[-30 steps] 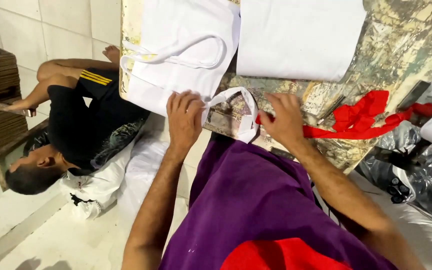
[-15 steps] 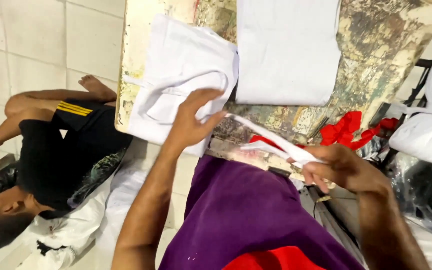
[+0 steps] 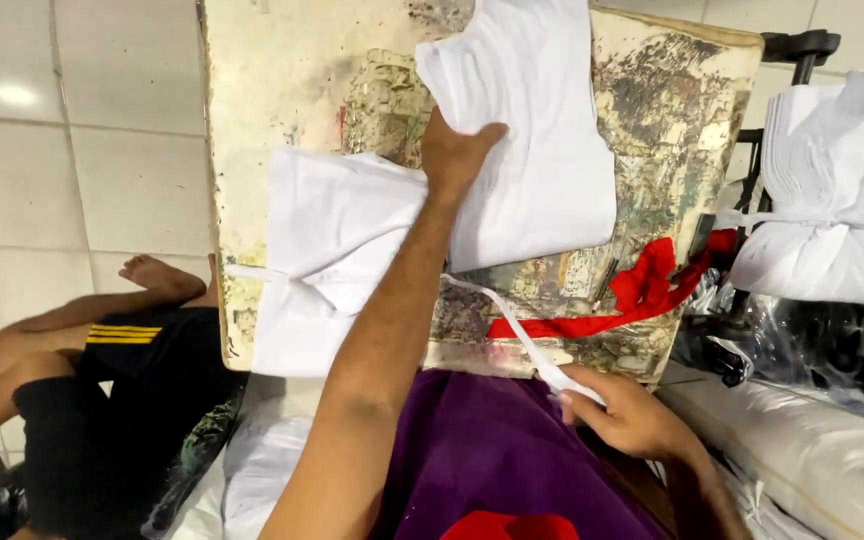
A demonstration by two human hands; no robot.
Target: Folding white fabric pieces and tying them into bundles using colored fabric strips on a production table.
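Gripping white strip (image 3: 512, 330) — right hand (image 3: 627, 415); left hand (image 3: 457, 155) apart.

The left hand (image 3: 460, 150) reaches across the worn, paint-stained worktop (image 3: 282, 90) and rests on the edge of a folded white cloth (image 3: 542, 150), beside a second folded white cloth (image 3: 327, 250) with strings that lies under the forearm. The right hand (image 3: 624, 412) grips one end of a white strip (image 3: 512, 325) near the worktop's front edge, just beside a red ribbon (image 3: 642, 290). To the right a tied stack of white cloths (image 3: 832, 190) lies well apart, and on the tiled floor (image 3: 62, 170) at the left a person in black shorts (image 3: 102, 400) lies down.
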